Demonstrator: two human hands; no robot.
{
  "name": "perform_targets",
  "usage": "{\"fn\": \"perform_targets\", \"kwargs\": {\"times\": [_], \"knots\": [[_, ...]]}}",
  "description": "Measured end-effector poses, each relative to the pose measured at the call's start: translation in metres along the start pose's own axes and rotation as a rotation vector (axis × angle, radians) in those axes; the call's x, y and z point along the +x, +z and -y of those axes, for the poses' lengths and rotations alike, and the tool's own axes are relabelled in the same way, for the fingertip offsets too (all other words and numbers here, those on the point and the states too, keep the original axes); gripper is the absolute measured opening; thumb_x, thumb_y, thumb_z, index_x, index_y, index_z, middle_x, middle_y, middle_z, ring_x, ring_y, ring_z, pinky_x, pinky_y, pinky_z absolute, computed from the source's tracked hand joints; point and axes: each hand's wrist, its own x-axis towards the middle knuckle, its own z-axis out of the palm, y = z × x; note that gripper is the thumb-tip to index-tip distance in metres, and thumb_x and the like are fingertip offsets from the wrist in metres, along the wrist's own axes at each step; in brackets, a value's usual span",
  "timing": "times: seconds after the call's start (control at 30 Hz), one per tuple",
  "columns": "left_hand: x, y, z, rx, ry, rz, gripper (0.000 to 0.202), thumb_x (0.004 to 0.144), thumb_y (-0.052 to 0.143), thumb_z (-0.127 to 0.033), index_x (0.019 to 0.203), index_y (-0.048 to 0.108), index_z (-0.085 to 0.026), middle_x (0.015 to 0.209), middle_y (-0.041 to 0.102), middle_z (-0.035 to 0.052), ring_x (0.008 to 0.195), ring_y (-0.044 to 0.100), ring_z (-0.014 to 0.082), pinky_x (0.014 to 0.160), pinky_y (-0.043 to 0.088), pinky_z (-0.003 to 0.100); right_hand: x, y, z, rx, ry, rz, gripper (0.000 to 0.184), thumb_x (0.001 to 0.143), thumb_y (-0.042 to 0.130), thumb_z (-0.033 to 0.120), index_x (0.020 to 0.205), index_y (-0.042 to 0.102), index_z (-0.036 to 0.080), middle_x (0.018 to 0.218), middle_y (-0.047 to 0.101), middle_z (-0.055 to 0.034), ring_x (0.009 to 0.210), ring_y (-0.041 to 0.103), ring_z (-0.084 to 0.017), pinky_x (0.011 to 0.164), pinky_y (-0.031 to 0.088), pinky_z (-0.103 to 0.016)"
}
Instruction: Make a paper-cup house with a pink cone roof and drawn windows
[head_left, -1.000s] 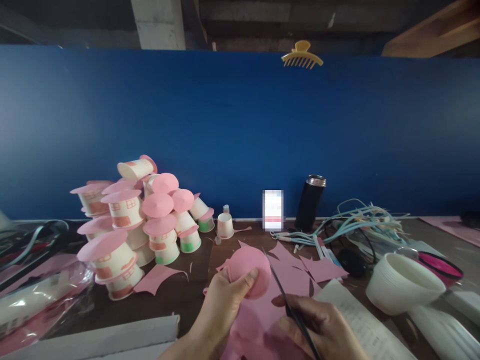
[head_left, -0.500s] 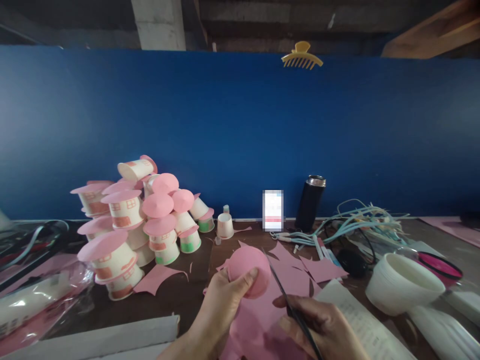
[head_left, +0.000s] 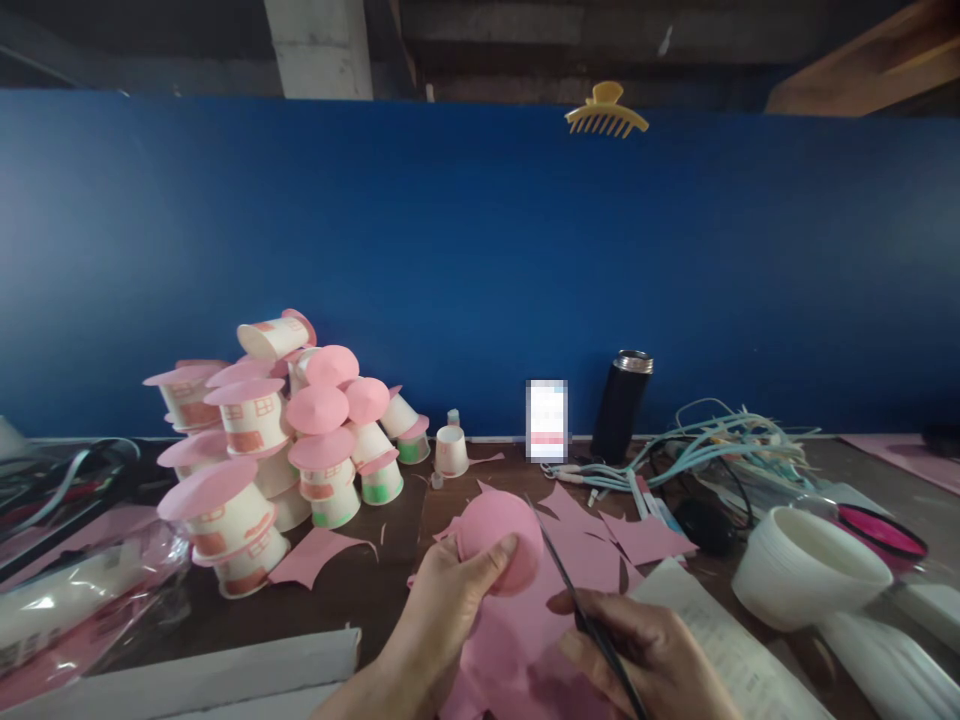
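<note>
Now the left hand (head_left: 450, 592) pinches the pink circle (head_left: 489, 528) over the scraps (head_left: 651, 540), and just right of it the thin tool (head_left: 562, 568) in the right hand's (head_left: 641, 640) closed grip points far and left.

- Left hand (head_left: 454, 590): fingers behind the pink disc (head_left: 501, 525) are hidden; the thumb covers part of its face.
- Dark tool (head_left: 555, 553): the right hand (head_left: 664, 640) hides its middle; it may be scissors, though the thin outline makes that hard to tell.
- Both wrists run out past the bottom edge of the picture.
- Printed sheet (head_left: 724, 620), by the front edge of the bench (head_left: 375, 610): lettering too blurred to read.
- Phone (head_left: 547, 415), at the back edge: screen pixelated.
- Pile of cups (head_left: 255, 425): rear ones largely covered by front ones.
- Plastic-wrapped package (head_left: 67, 600), front left corner: cut off by the picture's left edge.
</note>
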Motion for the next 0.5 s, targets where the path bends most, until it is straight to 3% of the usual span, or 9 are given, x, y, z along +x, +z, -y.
{"fn": "perform_targets", "kwargs": {"times": [0.3, 0.5], "knots": [[-0.0032, 0.0010, -0.0019, 0.052, 0.067, -0.032, 0.051, 0.066, 0.077, -0.053, 0.089, 0.073, -0.008, 0.075, 0.071, 0.0105, 0.067, 0.062, 0.0209, 0.062, 0.046, 0.028, 0.0001, 0.0001, -0.0077, 0.059, 0.017, 0.034, 0.037, 0.071, 0.076, 0.046, 0.087, 0.075, 0.013, 0.046, 0.033, 0.0088, 0.040, 0.026, -0.005, 0.037, 0.018, -0.020], [-0.0027, -0.0003, -0.0021, 0.072, 0.033, -0.015, 0.050, 0.066, 0.076, -0.053, 0.087, 0.072, -0.007, 0.076, 0.071, 0.0119, 0.066, 0.062, 0.0208, 0.061, 0.045, 0.028, 0.0000, -0.0003, -0.0071, 0.044, 0.056, 0.037, 0.039, 0.071, 0.075, 0.047, 0.090, 0.074, 0.013, 0.045, 0.034, 0.0090, 0.037, 0.027, -0.004, 0.035, 0.021, -0.019]]}}
